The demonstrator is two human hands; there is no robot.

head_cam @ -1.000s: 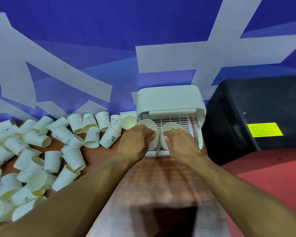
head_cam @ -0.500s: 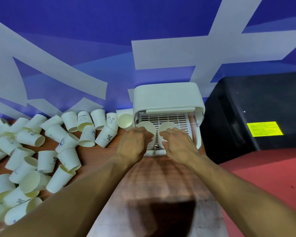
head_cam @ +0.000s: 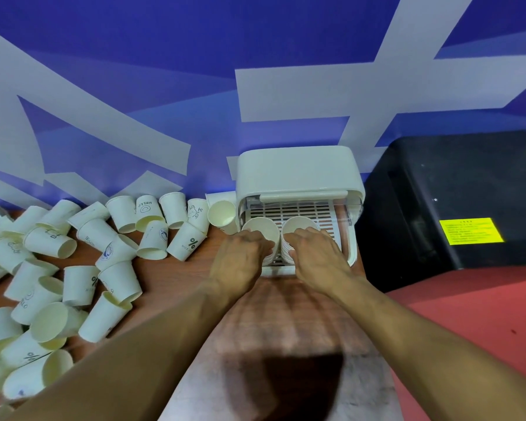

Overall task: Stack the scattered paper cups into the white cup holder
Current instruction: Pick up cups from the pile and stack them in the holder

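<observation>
While curled, left grip (head_cam: 240,259) and right grip (head_cam: 316,256) clasp cup stacks (head_cam: 260,226).

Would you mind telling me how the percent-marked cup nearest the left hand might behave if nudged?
The percent-marked cup lies on its side, so it would probably roll, curving because it tapers. Thin paper suggests it is light and likely dents if squeezed.
</observation>
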